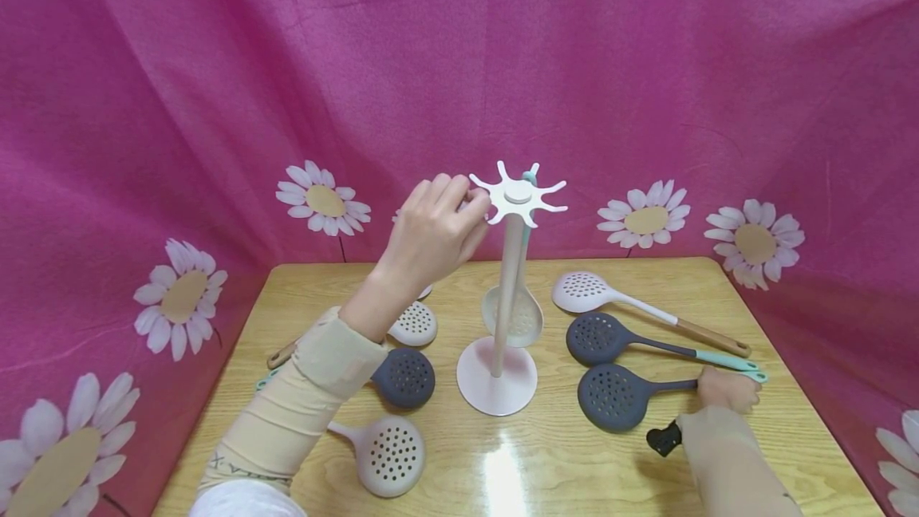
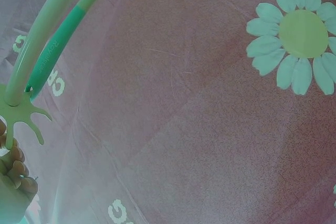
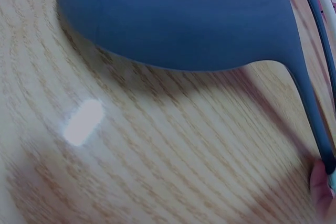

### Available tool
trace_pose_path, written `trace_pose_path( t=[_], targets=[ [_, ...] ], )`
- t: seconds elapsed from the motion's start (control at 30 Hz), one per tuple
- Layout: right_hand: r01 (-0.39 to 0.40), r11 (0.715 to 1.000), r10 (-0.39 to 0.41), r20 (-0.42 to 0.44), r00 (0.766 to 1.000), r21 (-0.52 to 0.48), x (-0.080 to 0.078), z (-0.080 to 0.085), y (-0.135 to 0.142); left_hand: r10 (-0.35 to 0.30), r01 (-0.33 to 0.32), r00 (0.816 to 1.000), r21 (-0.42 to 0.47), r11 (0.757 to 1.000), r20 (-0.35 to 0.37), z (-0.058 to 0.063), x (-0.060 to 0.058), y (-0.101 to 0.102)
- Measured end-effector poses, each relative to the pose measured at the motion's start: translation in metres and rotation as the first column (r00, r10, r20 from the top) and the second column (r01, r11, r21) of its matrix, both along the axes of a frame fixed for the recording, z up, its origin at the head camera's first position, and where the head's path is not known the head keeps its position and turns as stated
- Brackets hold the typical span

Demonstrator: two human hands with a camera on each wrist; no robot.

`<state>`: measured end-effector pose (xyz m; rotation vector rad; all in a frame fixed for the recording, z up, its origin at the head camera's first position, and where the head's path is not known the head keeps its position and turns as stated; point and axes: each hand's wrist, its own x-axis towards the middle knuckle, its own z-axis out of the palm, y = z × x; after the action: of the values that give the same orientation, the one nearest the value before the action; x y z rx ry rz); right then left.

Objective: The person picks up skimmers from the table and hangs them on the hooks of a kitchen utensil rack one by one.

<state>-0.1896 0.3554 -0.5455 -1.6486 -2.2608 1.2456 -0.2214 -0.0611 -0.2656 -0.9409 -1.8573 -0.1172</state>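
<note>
We see a magenta flowered cloth beyond the back edge of the desk; near the desk's middle rises a white utensil stand, its round foot probably broad for steadiness; a pale hanging skimmer is behind its pole. Near the right edge lie a white skimmer, a second dark skimmer and the front dark skimmer — heads inward, handles toward that edge, perhaps for easy reach; others lie toward the left edge. We find the hands well apart; the left hand curls its fingers round a hook at the stand's top, likely to steady it; the right hand grips the front dark skimmer's handle — whether its head is lifted, we cannot tell.
</note>
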Motion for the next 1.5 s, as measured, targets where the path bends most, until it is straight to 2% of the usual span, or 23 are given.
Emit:
trace_pose_path(
  t=[0.3, 0.5, 0.73, 1.0, 1.17, 1.27, 1.4, 1.5],
  targets=[
    [0.034, 0.999, -0.035, -0.032, 0.999, -0.036, 0.003, 0.000, 0.001, -0.018, 0.018, 1.000, 0.005, 1.000, 0.018, -0.001, 0.000, 0.000],
    [0.087, 0.995, -0.089, -0.046, 0.995, -0.054, 0.004, 0.002, 0.000, -0.011, 0.011, 1.000, 0.009, 1.000, 0.016, -0.001, 0.000, 0.000],
    [0.120, 0.990, -0.129, -0.131, 0.983, -0.074, 0.005, 0.001, -0.001, -0.014, 0.014, 1.000, 0.012, 1.000, 0.018, -0.001, -0.001, 0.000],
    [0.125, 0.990, -0.135, -0.233, 0.963, -0.058, 0.006, 0.004, 0.003, -0.016, 0.016, 1.000, 0.013, 1.000, 0.017, -0.001, -0.001, 0.000],
    [0.093, 0.995, -0.097, -0.286, 0.953, -0.027, 0.005, 0.013, 0.006, -0.021, 0.021, 1.000, 0.013, 1.000, 0.017, 0.000, 0.000, 0.000],
    [0.096, 0.995, -0.082, -0.349, 0.934, 0.023, -0.001, 0.021, 0.005, -0.026, 0.026, 1.000, 0.019, 0.999, 0.015, 0.000, 0.000, 0.000],
    [0.114, 0.992, -0.083, -0.411, 0.908, 0.052, -0.010, 0.039, 0.003, -0.023, 0.023, 1.000, 0.018, 1.000, 0.012, 0.000, 0.000, 0.000],
    [0.116, 0.990, -0.071, -0.430, 0.900, 0.080, -0.018, 0.055, 0.002, -0.017, 0.017, 1.000, 0.014, 1.000, 0.009, 0.000, 0.000, 0.000]
  ],
)
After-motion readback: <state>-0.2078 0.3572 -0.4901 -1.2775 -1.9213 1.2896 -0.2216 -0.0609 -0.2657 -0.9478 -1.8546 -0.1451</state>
